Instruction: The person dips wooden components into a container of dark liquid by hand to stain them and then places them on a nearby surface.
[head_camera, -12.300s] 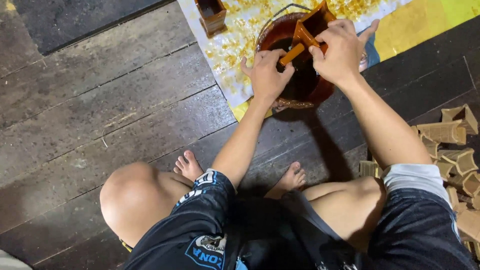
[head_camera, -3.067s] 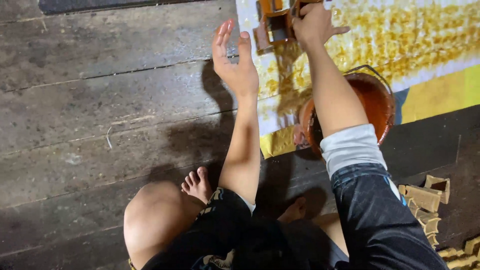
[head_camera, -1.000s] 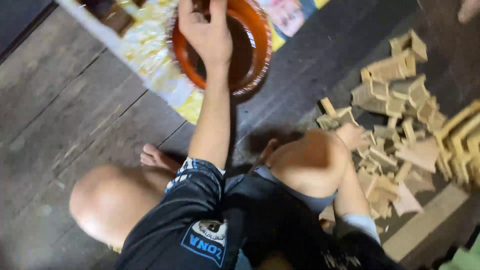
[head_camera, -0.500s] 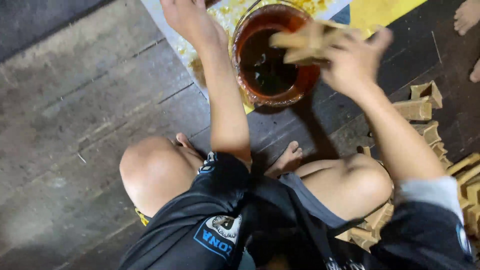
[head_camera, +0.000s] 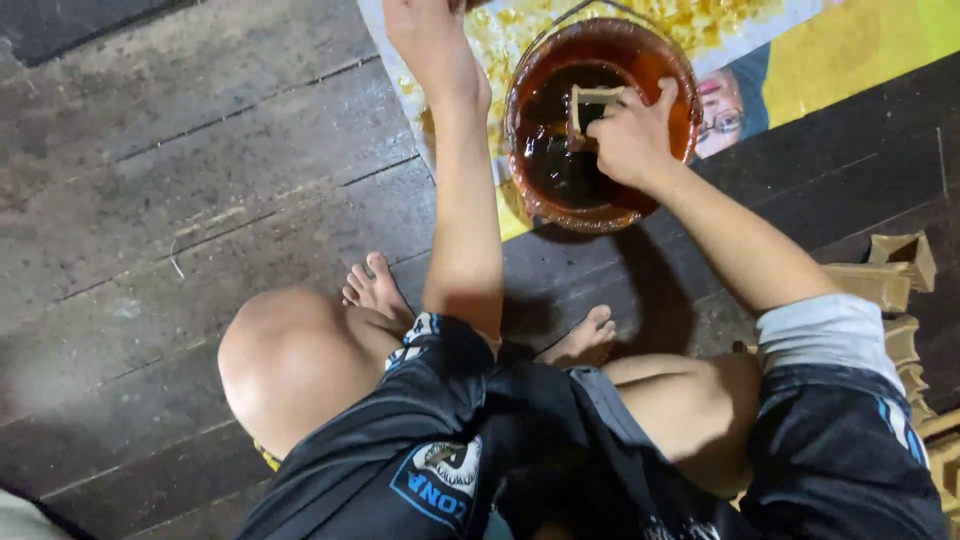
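A pale wooden piece (head_camera: 590, 103) is pinched by the right hand (head_camera: 628, 140) over the stain-filled bucket (head_camera: 545, 200); the left hand (head_camera: 425, 25) is cropped, its grip untellable.

Left hand (head_camera: 425, 25) cut off by the far edge, fingers out of view, so any hold on something cannot be told. Wooden piece (head_camera: 592, 100) only partly seen, lower end hidden behind the right hand (head_camera: 630, 135) and sunk in the dark liquid of the orange bucket (head_camera: 535, 195). Pile of wooden pieces (head_camera: 900, 290) at right cut by the edge and covered by the sleeve.
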